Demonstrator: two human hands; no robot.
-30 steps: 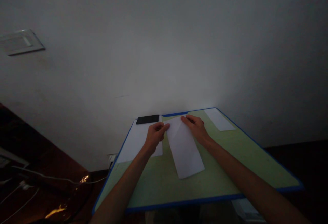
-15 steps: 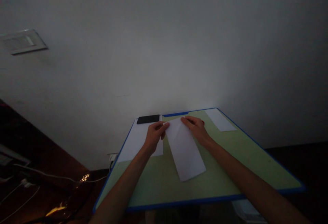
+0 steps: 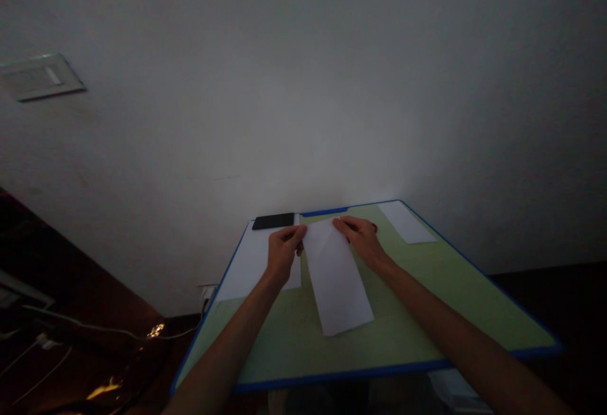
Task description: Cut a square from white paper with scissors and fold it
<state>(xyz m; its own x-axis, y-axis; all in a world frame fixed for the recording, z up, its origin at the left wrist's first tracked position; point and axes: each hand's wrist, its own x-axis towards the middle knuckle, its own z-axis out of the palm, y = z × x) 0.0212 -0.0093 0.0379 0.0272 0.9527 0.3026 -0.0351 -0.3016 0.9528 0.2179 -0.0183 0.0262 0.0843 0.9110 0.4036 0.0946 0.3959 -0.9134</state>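
A white strip of paper (image 3: 337, 288) with a faint diagonal crease near its top is held between my two hands, over the middle of the green table (image 3: 412, 301). My left hand (image 3: 283, 247) pinches its upper left corner between thumb and fingers. At the upper right corner, my right hand (image 3: 360, 238) grips it in the same way. Something small and red (image 3: 374, 228) shows just behind the right hand, mostly hidden; I cannot make out what it is.
At the table's left lies a larger white sheet (image 3: 241, 263), with a black phone (image 3: 274, 221) on its far edge. Another white paper strip (image 3: 408, 222) rests at the far right. The table's blue edge (image 3: 351, 374) is near me, and a wall (image 3: 303, 117) stands behind.
The near end of the paper strip has swung slightly to the left. Both hands keep their pinch and have barely shifted.
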